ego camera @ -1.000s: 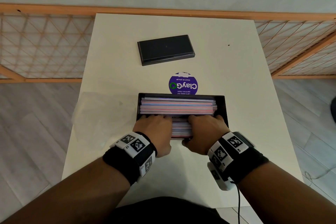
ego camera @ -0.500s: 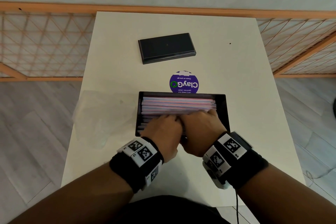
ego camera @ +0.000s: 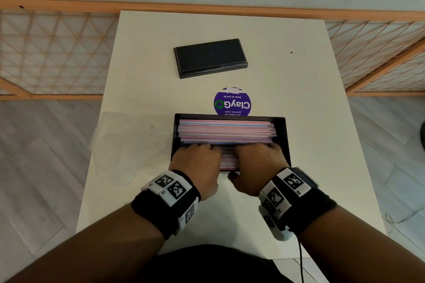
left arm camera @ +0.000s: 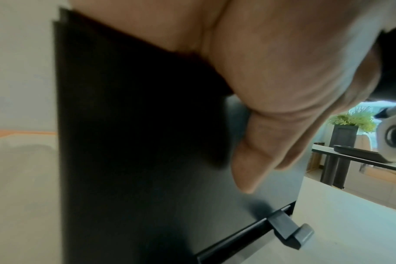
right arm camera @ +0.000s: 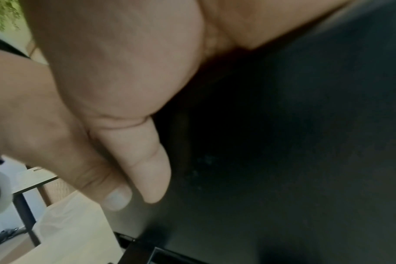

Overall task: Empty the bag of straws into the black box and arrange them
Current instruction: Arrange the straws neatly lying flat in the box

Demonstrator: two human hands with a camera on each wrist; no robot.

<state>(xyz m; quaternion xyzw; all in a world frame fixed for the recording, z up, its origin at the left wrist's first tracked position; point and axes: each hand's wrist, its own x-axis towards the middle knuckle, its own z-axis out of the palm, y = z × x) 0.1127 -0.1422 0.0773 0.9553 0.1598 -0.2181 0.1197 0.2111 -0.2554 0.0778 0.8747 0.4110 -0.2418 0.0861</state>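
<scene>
The black box (ego camera: 281, 135) stands open near the table's front edge, packed with pink, blue and white straws (ego camera: 225, 131) lying lengthwise. My left hand (ego camera: 195, 163) and right hand (ego camera: 257, 163) sit side by side over its near half. Their fingers bend down over the near straws, and the fingertips are hidden. In the left wrist view the left thumb (left arm camera: 255, 160) lies flat on the box's outer front wall (left arm camera: 147, 160). The right thumb (right arm camera: 147, 169) lies against the same wall (right arm camera: 283, 142). The empty clear bag (ego camera: 128, 142) lies flat just left of the box.
The box's black lid (ego camera: 210, 57) lies further back on the white table (ego camera: 299, 89). A round purple sticker (ego camera: 232, 102) sits just behind the box. A clasp (left arm camera: 289, 232) sticks out low on the front wall. An orange lattice railing (ego camera: 53, 52) runs behind the table.
The hands came together and slid forward over the straws, then drew back toward the near wall and spread apart. The straw stack looks flatter and more even.
</scene>
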